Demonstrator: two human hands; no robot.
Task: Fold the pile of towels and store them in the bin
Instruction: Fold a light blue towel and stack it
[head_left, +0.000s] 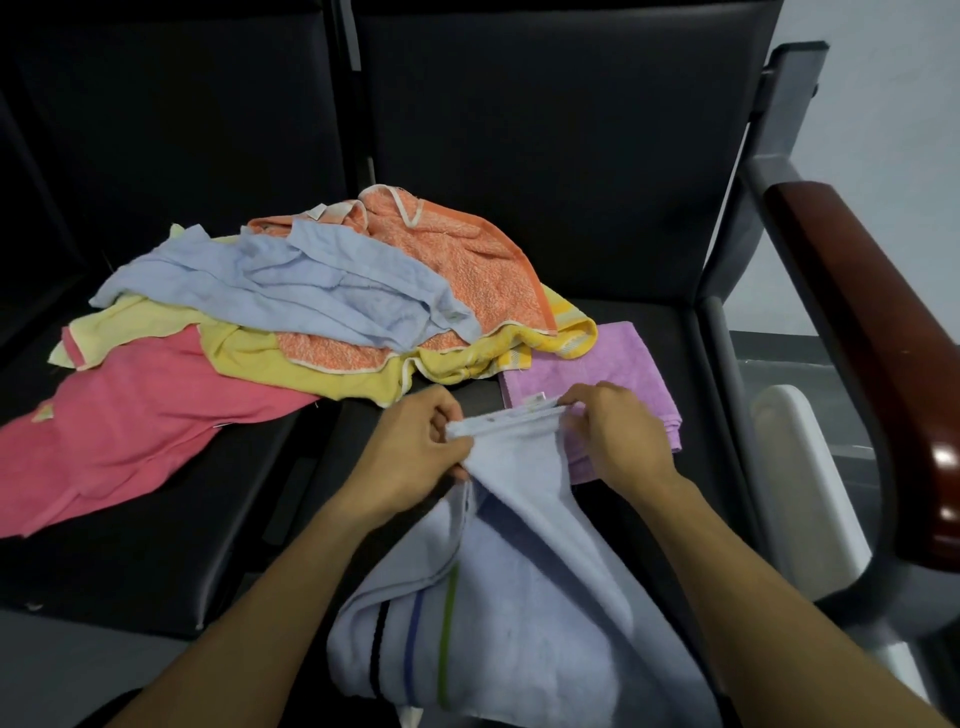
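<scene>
Both hands, left hand (415, 447) and right hand (613, 436), pinching top edge of pale blue striped towel (519, 597) at 6 o'clock, with risk of uneven fold if one corner slipping; pile of towels (322, 306) at 10 o'clock.

Pink towel (119, 431) (left part) past the frame edge

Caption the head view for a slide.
Both hands pinch a pale blue towel's edge beside the unfolded pile.
</scene>
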